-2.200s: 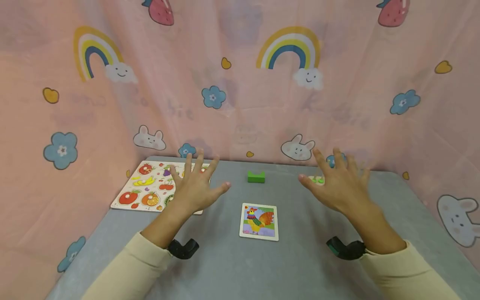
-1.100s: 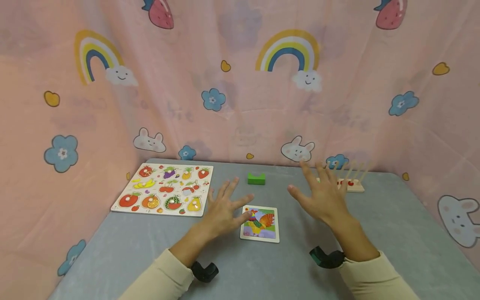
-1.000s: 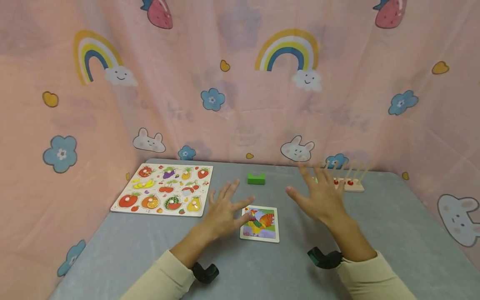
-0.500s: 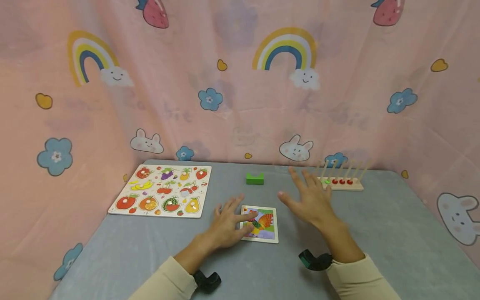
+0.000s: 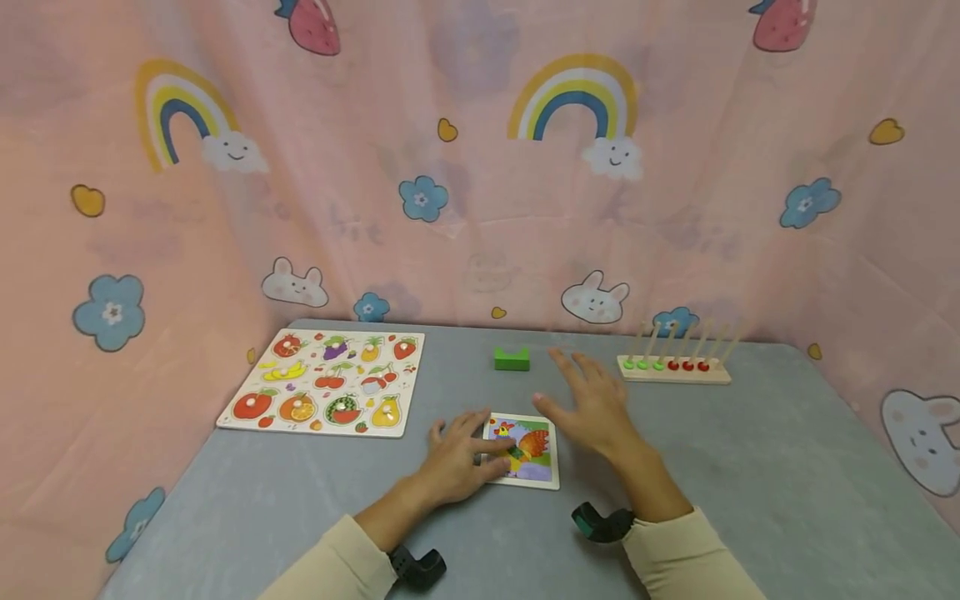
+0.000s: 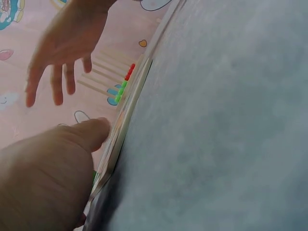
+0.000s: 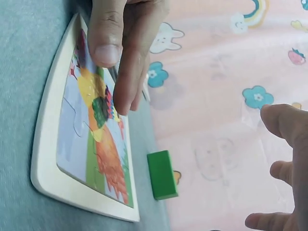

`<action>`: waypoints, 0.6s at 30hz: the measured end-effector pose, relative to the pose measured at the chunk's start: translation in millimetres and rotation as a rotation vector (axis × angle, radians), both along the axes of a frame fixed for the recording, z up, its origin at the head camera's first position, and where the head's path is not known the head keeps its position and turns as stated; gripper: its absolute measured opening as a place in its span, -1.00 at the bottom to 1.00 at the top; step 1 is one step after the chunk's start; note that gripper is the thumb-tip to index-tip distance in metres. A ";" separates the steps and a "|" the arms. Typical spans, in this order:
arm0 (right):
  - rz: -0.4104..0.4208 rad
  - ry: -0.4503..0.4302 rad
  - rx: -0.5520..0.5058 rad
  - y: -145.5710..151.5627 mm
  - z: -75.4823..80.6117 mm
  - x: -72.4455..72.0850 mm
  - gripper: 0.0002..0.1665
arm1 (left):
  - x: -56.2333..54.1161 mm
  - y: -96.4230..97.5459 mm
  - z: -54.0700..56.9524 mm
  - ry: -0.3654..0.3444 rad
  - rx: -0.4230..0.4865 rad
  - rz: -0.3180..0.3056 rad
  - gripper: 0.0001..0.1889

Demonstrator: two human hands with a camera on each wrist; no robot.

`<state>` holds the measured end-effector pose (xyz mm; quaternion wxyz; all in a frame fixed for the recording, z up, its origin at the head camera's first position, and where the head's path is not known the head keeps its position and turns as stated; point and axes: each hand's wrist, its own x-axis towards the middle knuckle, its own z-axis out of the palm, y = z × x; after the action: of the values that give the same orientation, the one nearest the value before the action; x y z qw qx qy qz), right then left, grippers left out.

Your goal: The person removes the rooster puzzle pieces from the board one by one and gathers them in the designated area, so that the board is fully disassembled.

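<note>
A small jigsaw puzzle of a rooster [image 5: 536,462] in a pale frame lies on the grey table. My left hand [image 5: 455,465] is at the puzzle's left side, its thumb and index finger stretched over the picture; in the right wrist view the left hand's thumb [image 7: 105,38] is close over the pieces. My right hand [image 5: 596,408] hovers above the puzzle's right edge with fingers spread and holds nothing. Beyond the puzzle sits a green block [image 5: 512,360] with a notched top, also visible as a green block [image 7: 162,174] in the right wrist view.
A fruit peg puzzle board [image 5: 247,423] lies at the back left. At the back right stands a wooden peg rack [image 5: 675,377] with green and red beads and upright sticks. A pink patterned curtain [image 5: 480,233] hangs behind the table [image 5: 750,467].
Both hands have come lower and inward toward the rooster puzzle. The left hand has reached its left edge, while the right hand has moved left, uncovering the bead rack.
</note>
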<state>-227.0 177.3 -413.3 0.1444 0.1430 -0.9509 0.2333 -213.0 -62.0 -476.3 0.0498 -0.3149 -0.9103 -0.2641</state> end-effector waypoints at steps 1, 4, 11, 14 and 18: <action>0.008 0.009 -0.006 -1.6 -1.7 -1.3 -0.12 | 0.1 0.3 -0.1 0.008 -0.016 0.001 -0.64; 0.035 0.033 -0.034 -6.1 -7.0 -4.5 -0.14 | 0.8 1.0 0.2 0.024 -0.054 0.005 -0.65; 0.105 0.013 -0.089 -16.4 -21.4 -7.8 -0.19 | 2.6 2.7 0.8 0.019 -0.096 0.011 -0.67; 0.136 -0.010 -0.111 -20.6 -26.1 -10.2 -0.23 | 2.6 2.8 0.7 0.014 -0.099 0.011 -0.67; 0.203 -0.039 -0.173 -26.9 -31.1 -13.2 -0.31 | 2.2 2.2 1.4 0.022 -0.091 0.012 -0.67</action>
<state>-240.3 150.4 -444.5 0.1132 0.2208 -0.9106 0.3305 -210.7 -59.7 -474.9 0.0472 -0.3144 -0.9226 -0.2187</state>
